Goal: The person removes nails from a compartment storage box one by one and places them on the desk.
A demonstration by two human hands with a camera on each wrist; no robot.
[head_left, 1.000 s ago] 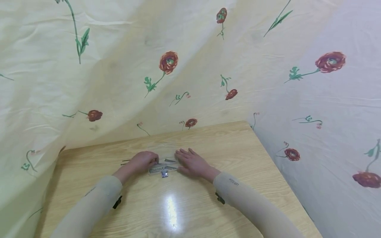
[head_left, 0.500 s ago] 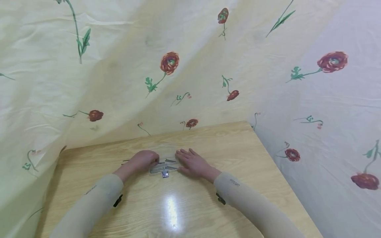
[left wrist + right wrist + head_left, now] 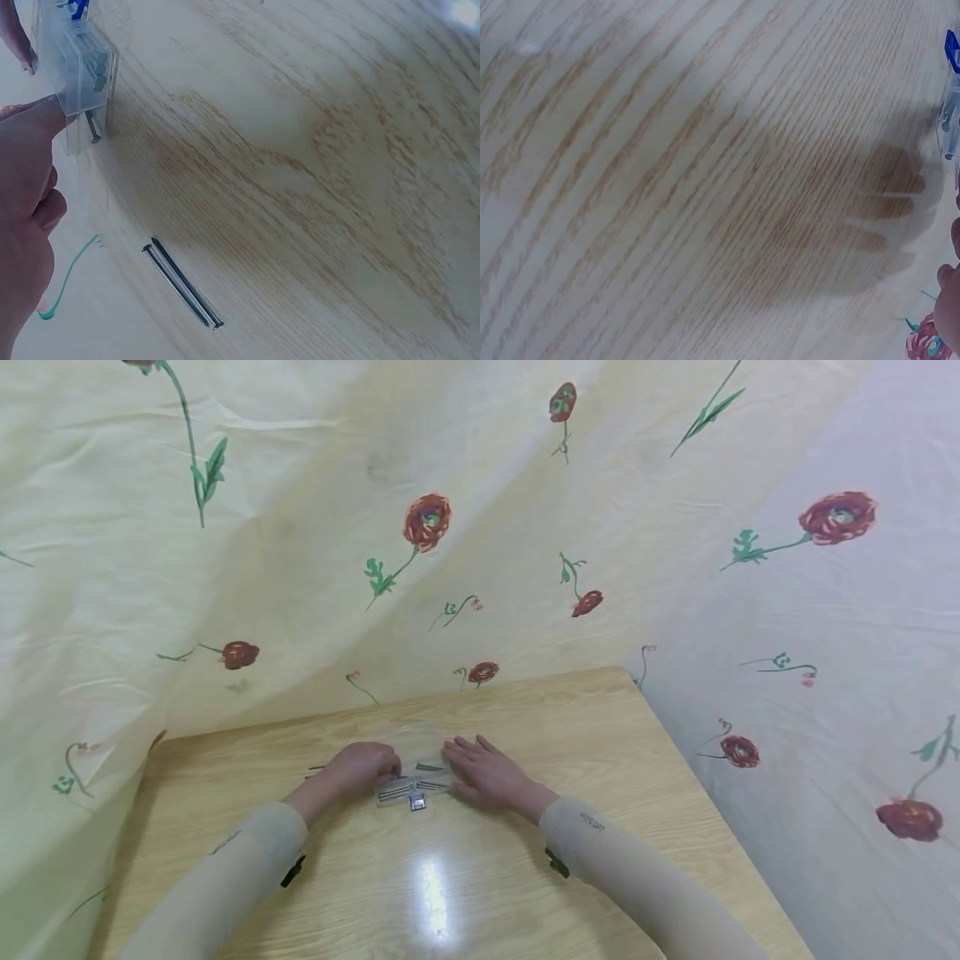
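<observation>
A clear plastic box (image 3: 386, 800) with several nails (image 3: 431, 785) lying in its compartments sits between the two hands on the wooden table. My left hand (image 3: 362, 766) reaches in at its left side with fingers curled down. In the left wrist view, the fingertips are inside the box wall, beside a single nail (image 3: 93, 127); I cannot tell whether they pinch it. My right hand (image 3: 483, 771) lies with fingers straight along the box's right end. Two loose nails (image 3: 184, 286) lie side by side on the table, partly behind the left hand in the head view.
A small blue latch (image 3: 952, 51) is on the box's near side. Its transparent lid (image 3: 408, 732) extends toward the back. Flower-printed cloth (image 3: 315, 568) hangs behind the table (image 3: 555, 710) and along its sides. A bright light reflection lies on the near tabletop.
The left hand's fingertips shift very slightly at the box's left compartment. The right hand stays in place, and the head view tilts a little.
</observation>
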